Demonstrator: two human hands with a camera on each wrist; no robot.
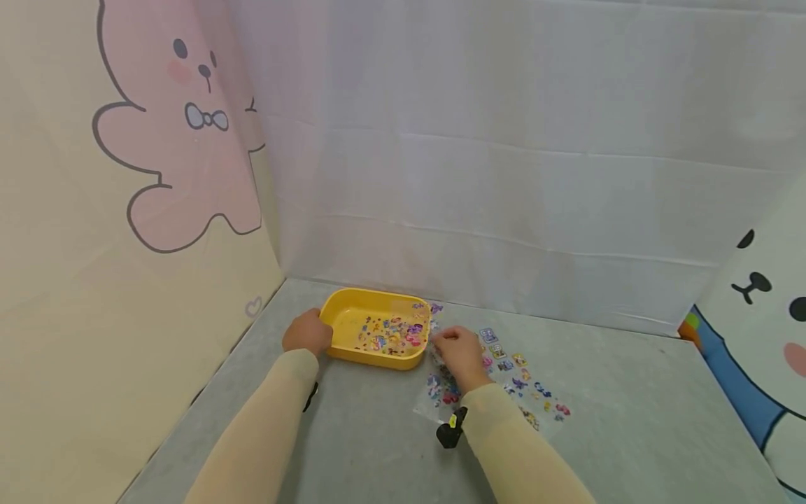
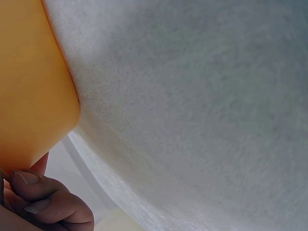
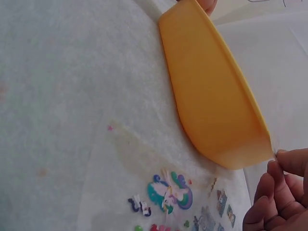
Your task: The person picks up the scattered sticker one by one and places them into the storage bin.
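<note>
A shallow yellow tray (image 1: 352, 316) sits at the back of the table. My left hand (image 1: 307, 332) grips its left end; the left wrist view shows curled fingers (image 2: 41, 195) at the yellow wall. A clear sticker sheet (image 1: 395, 334) with small colourful figures lies in the tray and reaches over its right rim. Beside that rim, thumb and forefinger of my right hand (image 1: 461, 355) pinch the sheet's thin clear edge, which is hard to see. Under and around the right hand lie more clear sticker sheets (image 1: 522, 381), including one with a winged pony sticker (image 3: 169, 192).
The table (image 1: 371, 441) has a grey cloth-like cover. A white curtain (image 1: 504, 175) hangs along its back edge. At the left stands a cream panel with a pink bear print (image 1: 182, 140), and at the right one with a white bear print (image 1: 762, 315).
</note>
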